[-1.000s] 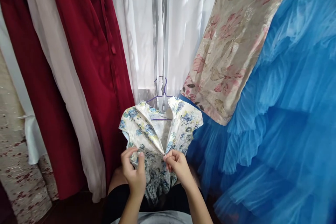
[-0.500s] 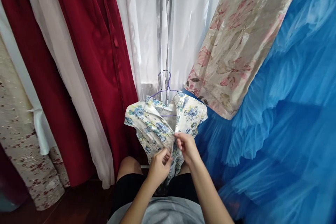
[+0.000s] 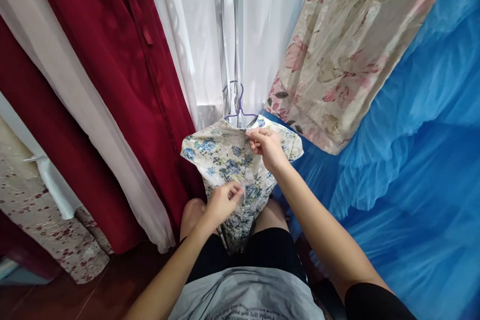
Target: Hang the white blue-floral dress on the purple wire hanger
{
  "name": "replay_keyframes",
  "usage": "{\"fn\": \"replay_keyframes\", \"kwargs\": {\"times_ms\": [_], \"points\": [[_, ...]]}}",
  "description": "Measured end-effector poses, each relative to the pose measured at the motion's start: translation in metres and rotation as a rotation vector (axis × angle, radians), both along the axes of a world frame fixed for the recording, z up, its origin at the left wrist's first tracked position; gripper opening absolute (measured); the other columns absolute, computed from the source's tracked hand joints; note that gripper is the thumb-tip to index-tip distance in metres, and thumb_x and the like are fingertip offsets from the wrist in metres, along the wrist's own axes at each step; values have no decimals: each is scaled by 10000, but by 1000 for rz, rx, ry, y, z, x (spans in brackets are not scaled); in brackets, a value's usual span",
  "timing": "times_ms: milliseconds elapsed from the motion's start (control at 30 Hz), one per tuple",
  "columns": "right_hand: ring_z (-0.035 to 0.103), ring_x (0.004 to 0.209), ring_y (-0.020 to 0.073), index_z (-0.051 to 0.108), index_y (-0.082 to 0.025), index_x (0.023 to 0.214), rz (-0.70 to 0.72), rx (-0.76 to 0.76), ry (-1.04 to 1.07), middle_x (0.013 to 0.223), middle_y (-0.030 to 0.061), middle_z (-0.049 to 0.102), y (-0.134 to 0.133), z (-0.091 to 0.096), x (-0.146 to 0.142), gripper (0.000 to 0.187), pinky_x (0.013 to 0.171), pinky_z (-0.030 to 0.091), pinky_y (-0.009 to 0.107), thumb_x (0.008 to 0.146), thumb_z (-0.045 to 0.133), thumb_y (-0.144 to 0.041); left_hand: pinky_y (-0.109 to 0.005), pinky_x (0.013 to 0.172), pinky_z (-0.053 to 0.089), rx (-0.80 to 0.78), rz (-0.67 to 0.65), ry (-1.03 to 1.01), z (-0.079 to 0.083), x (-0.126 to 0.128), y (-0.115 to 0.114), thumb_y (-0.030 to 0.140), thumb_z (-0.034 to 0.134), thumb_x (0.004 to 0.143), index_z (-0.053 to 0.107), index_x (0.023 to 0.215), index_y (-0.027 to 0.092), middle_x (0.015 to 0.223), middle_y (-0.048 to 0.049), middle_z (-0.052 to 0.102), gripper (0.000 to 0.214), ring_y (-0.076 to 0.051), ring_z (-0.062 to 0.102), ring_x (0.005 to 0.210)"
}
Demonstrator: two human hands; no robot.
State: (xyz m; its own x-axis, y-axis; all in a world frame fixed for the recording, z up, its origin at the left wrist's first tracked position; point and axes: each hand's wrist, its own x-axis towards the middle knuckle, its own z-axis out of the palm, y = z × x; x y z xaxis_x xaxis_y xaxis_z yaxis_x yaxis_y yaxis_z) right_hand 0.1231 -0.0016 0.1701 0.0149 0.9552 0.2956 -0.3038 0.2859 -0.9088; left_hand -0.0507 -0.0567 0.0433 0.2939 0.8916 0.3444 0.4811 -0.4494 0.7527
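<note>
A floral dress (image 3: pixel 221 160), white with blue roses, hangs on a purple hanger (image 3: pixel 240 105) in front of my knees. Its back seam runs closed up the middle to the neckline. My right hand (image 3: pixel 267 146) pinches the top of that seam at the neckline; what looks like a zipper pull is mostly hidden by the fingertips. Lower down, my left hand (image 3: pixel 225 201) is curled beside the seam, slightly blurred. Whether its fingertips grip the cloth there I cannot make out.
Red gowns (image 3: pixel 112 85) and a pale sheer one (image 3: pixel 71 70) hang at left, white drapery (image 3: pixel 266 35) behind. At right are a beige floral garment (image 3: pixel 345 60) and a blue tulle gown (image 3: pixel 423 175). Dark tiled floor (image 3: pixel 123 280) shows below.
My right hand has moved up from mid-back to the neckline, and the dress's open back has come together. My left hand has shifted up and slightly left.
</note>
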Motion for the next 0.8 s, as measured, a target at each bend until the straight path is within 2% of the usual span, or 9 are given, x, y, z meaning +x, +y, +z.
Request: {"fn": "replay_keyframes", "kwargs": {"times_ms": [100,200,300,367,467,600,667,700,800], "points": [[367,394,78,618,-190,633,-22,6,-53,439,-38,526,-9,0,2,171,408,256,222,679,731,-310,-265,722,443,233,110,-218,59,-2,22,316,586,944,694,1116,228,725,10,643,221,-170,601,690],[371,395,80,646,-189,677,-15,33,-83,441,-38,538,-14,8,6,149,418,276,221,700,721,-316,-266,734,441,364,42,-270,114,7,42,306,581,959,635,1302,235,795,-1,649,355,-171,607,738],[386,397,82,644,-190,703,-16,67,-98,448,-43,538,-11,11,8,177,429,285,226,724,723,-347,-271,705,406,457,-34,-93,143,19,56,295,589,962,720,1068,197,808,-18,657,195,-163,576,725],[383,400,82,625,-195,698,-43,66,-113,447,-54,516,-4,3,5,210,437,282,230,729,730,-375,-274,693,391,524,-25,-25,149,24,60,286,591,963,708,878,176,770,-18,647,181,-156,558,703],[348,408,79,599,-196,671,-153,25,-168,446,-70,475,8,-28,-6,226,440,249,235,710,739,-369,-262,699,411,593,51,-117,154,17,65,265,591,964,683,842,169,763,-13,654,181,-143,575,708],[317,415,84,604,-191,672,-194,-77,-201,441,-76,445,3,-77,-23,209,449,217,243,730,719,-356,-216,676,434,553,211,-497,155,-35,93,287,641,945,658,812,163,720,9,622,183,-115,580,687],[307,419,87,622,-186,692,-191,-115,-175,439,-80,429,-9,-93,-29,207,459,222,247,743,719,-362,-192,627,434,403,250,-801,144,-72,115,299,674,926,611,738,163,642,35,557,240,-93,542,605],[300,420,86,625,-184,690,-194,-129,-161,437,-81,421,-15,-98,-33,212,464,221,249,745,722,-365,-184,611,439,270,257,-987,136,-89,126,283,680,921,579,705,164,608,46,527,267,-84,524,565],[305,432,87,620,-180,680,-174,-149,-126,444,-74,424,-33,-105,-43,224,474,218,249,751,723,-366,-187,606,491,-325,277,-1518,101,-120,145,191,606,945,548,706,165,549,49,518,248,-84,531,508]]}}
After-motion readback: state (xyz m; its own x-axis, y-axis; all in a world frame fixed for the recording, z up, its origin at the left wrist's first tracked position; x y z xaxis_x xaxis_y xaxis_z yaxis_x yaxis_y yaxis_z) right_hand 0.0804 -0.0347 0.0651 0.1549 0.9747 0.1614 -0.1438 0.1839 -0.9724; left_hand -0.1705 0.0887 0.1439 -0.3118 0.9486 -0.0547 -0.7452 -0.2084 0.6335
